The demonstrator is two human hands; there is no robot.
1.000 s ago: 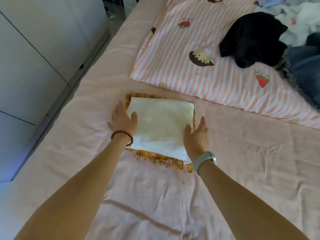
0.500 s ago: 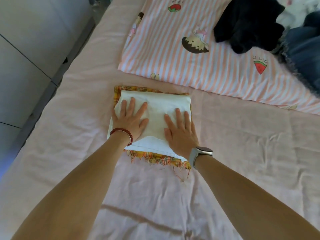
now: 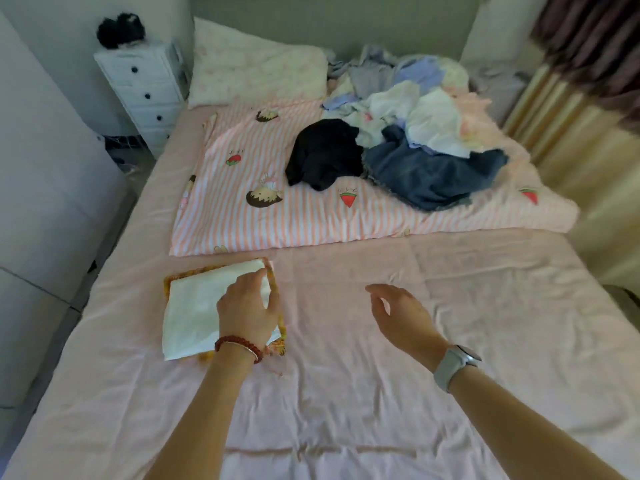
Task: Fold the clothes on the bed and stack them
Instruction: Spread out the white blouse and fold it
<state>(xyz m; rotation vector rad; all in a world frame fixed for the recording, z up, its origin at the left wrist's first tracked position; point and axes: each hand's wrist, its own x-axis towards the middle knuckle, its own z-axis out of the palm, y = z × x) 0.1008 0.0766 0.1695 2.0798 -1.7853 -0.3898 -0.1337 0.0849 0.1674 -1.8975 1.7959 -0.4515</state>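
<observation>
The folded stack (image 3: 201,306) is the landmark here: a white cloth folded into a neat rectangle, lying on top of a yellow plaid piece whose fringed edge shows along the near and right sides. It sits on the pink bed (image 3: 346,393), on the near half toward the left edge.

The left hand (image 3: 247,308) rests on the right part of the stack, fingers bent down over its right edge and thumb up near the far corner — touching, perhaps squaring the edge, though I cannot tell whether it pinches the cloth. The right hand (image 3: 398,317) hovers above the bare sheet to the right of the stack, fingers loosely curled and apart, holding nothing.

Beyond the stack lies a striped blanket (image 3: 263,216) with cartoon prints, spread flat. On it, farther off and to the right of the stack, sits the heap of unfolded clothes (image 3: 415,133) — a black garment (image 3: 322,154) nearest, then a crumpled denim piece (image 3: 433,174), then a jumble of white and pale blue items behind.

So two pieces look done and stacked; the bulk of the work is left. By my reckoning the task is in its early part, with the free right hand likely the one to fetch the next garment from the heap.
</observation>
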